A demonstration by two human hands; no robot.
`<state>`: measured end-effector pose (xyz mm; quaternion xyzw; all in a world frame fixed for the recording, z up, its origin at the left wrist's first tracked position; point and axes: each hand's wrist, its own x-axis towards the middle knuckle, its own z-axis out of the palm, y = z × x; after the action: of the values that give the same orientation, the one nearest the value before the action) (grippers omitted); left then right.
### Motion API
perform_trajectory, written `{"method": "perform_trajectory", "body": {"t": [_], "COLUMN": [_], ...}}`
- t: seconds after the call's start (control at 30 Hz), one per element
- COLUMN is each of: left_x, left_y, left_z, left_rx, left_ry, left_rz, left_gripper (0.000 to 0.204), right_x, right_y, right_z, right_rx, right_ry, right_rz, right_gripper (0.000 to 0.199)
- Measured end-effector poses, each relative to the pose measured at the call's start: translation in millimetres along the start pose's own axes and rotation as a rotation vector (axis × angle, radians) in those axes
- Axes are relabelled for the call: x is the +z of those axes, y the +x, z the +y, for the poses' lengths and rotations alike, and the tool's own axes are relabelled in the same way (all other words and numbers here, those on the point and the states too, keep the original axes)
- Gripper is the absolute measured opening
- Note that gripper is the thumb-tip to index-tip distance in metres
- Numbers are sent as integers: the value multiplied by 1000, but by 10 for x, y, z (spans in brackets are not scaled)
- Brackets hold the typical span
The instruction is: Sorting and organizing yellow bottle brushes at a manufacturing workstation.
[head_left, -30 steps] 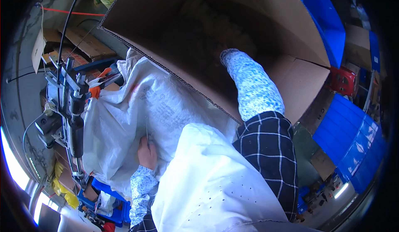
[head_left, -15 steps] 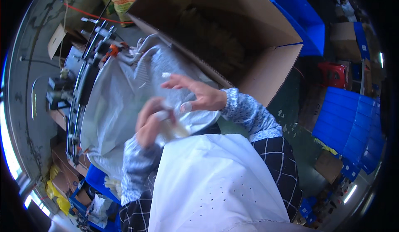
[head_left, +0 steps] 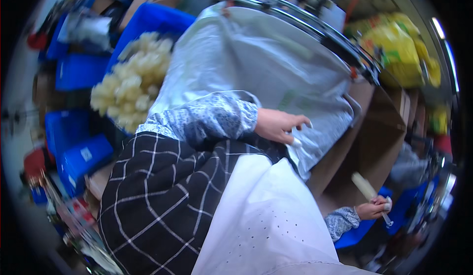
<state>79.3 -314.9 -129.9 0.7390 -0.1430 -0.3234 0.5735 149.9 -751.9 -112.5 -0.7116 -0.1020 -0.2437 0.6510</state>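
Note:
My left hand [head_left: 280, 125] is over the front of a greyish-white woven sheet or sack [head_left: 276, 58], fingers apart and nothing in them. White covers sit on its thumb and a fingertip. Out to the right, my right hand [head_left: 373, 209] is closed round a pale cream cylindrical thing [head_left: 363, 185] with a thin whitish stem poking out below the fist. Its exact kind is unclear through the blur. To the left, a heap of similar cream pieces [head_left: 130, 85] lies in a blue bin [head_left: 152, 16].
Metal rails [head_left: 295, 11] run along the sack's far edge. An open cardboard box [head_left: 379, 137] stands beside the sack on the right. Yellow bags [head_left: 396, 48] are at the far right. More blue bins [head_left: 81, 152] stand at the left.
My view has swung left, bringing the heap of cream pieces into sight. My hands, close together over the sack before, are now wide apart, the right one out by the cardboard box.

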Motion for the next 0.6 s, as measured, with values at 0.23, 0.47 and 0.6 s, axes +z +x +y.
{"method": "perform_trajectory", "body": {"t": [0.23,0.47,0.6], "left_x": [-165,1002,1897], "left_y": [-1153,-3135,-2904], "left_z": [-1163,-2206,-3175], "left_rx": [-179,-1347,-1042], "left_ry": [-238,-723,-551], "left_rz": [952,644,1442], "left_gripper": [27,15,28], "right_x": [500,2178,3487], "right_y": [279,407,153], "right_z": [1235,1140,656], "right_rx": [177,88,-319], "right_ry": [-1280,-591,-551], "right_rz": [-593,-1130,-1498], "right_gripper": [71,52,52]}}
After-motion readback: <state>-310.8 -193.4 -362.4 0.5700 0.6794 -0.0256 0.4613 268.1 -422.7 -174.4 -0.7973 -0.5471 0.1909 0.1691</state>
